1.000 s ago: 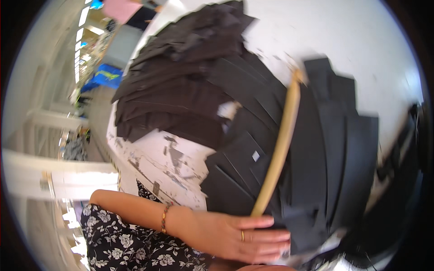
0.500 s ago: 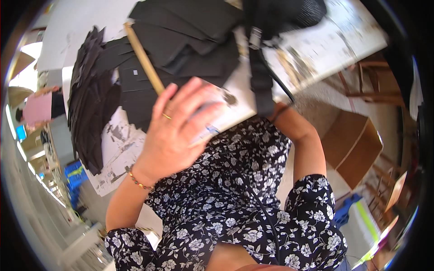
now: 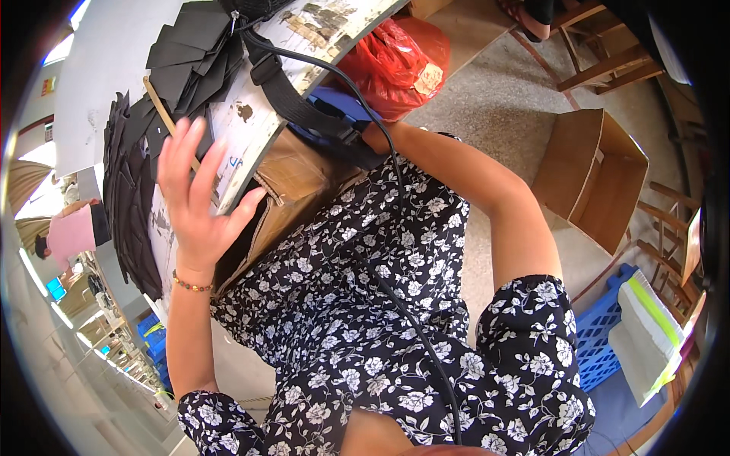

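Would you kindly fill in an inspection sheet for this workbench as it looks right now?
Surface: white worktable, paint worn and stained along its edge.
Job's things: black cut sheets fanned in overlapping stacks; a thin wooden stick lies across them.
Clutter: cardboard box under the table edge; red plastic bag on the floor.
Hands: left hand open, fingers spread, over the table edge by the stick; right hand hidden, its arm reaching under the table.
Cables: black cable runs from the table down over the floral dress; a black strap hangs off the edge.
Surroundings: open carton, blue crate, wooden chairs.
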`<state>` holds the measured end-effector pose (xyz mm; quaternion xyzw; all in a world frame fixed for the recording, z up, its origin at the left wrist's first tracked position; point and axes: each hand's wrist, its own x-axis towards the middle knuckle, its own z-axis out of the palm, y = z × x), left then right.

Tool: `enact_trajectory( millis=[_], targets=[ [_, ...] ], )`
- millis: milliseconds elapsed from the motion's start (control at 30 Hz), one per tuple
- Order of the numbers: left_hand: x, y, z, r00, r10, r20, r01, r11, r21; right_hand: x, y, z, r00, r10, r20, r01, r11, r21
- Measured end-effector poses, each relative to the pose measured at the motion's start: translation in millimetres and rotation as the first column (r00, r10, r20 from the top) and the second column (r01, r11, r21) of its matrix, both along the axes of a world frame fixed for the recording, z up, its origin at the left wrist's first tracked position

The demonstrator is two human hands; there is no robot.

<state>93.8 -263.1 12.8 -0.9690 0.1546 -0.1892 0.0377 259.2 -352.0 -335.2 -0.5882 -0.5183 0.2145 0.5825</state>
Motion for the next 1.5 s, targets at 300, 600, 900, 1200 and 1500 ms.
enact_trajectory(
  millis=[300,600,900,1200,1500],
  targets=[
    [5,-86,-120,0.877,-0.217,-0.428,0.035,0.919,-0.393,-7,-25,16,0.793,0.55,0.261,-0.241,0.677,-0.696],
    [137,-7,-279,0.888,0.42,-0.188,-0.296,0.21,-0.932,124,-134,50,0.834,-0.513,-0.206,0.259,0.692,-0.674],
    [222,-1,-320,0.685,0.434,-0.586,-0.445,-0.388,-0.807,148,15,33,0.558,-0.781,0.279,0.763,0.352,-0.543],
    [234,60,-348,0.698,0.457,-0.551,-0.305,-0.507,-0.806,158,-18,3,0.184,-0.955,-0.235,0.668,0.296,-0.683],
    [318,121,-396,0.673,0.457,-0.581,-0.328,-0.52,-0.789,183,-59,42,0.353,-0.92,-0.171,0.457,0.33,-0.826]
  ],
)
